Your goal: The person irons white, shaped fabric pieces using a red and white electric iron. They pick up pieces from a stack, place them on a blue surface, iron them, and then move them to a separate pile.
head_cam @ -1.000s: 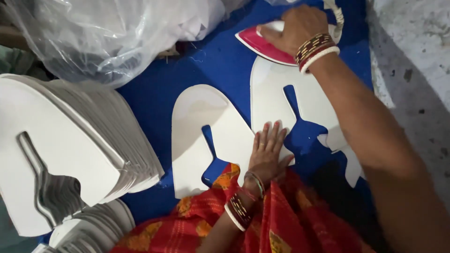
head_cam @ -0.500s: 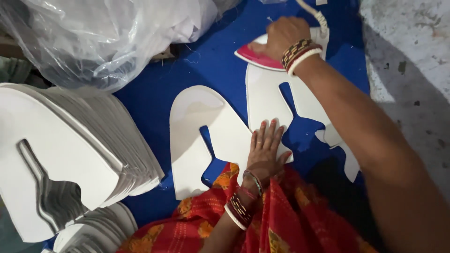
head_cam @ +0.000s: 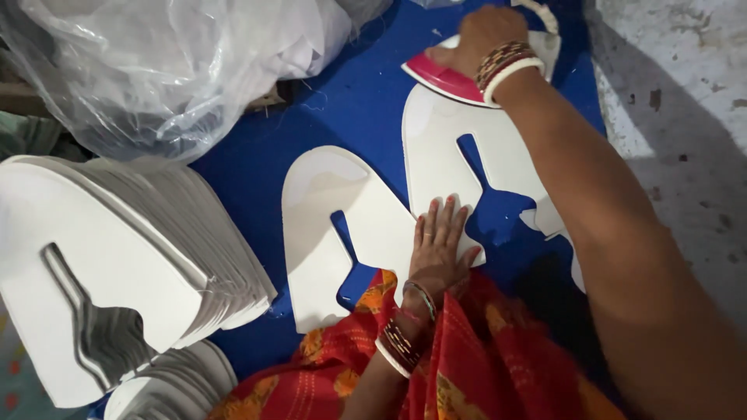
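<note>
— Iron [head_cam: 459, 75], pink-soled with a white body, is being gripped at the top of the blue cloth [head_cam: 366, 101]; where exactly is it being rested?

— It is being rested on the rounded top end of the right white cutout [head_cam: 443, 155], a flat white shape with a slot cut into it. The iron is being covered from above by the right hand [head_cam: 482, 35]; its fingers are being curled around the handle, pressed together rather than spread.

— And how is that cutout being kept in place?

— It is being pressed down at its lower edge by the left hand [head_cam: 440, 249], palm flat, fingers being held straight and only slightly apart, fingertips pointing toward the iron. Bangles are being worn on both wrists, and red patterned fabric [head_cam: 482, 365] is being draped just below the left wrist.

— What is being seen beside it?

— A second white cutout [head_cam: 334, 225] of the same shape is being laid just to the left, its edge being overlapped by the first near the left hand. Farther left, well apart, a fanned stack of cutouts [head_cam: 117, 257] is being kept, with a clear plastic bag [head_cam: 171, 62] lying above it. Grey concrete floor [head_cam: 677, 117] is being shown along the right side of the cloth.
</note>
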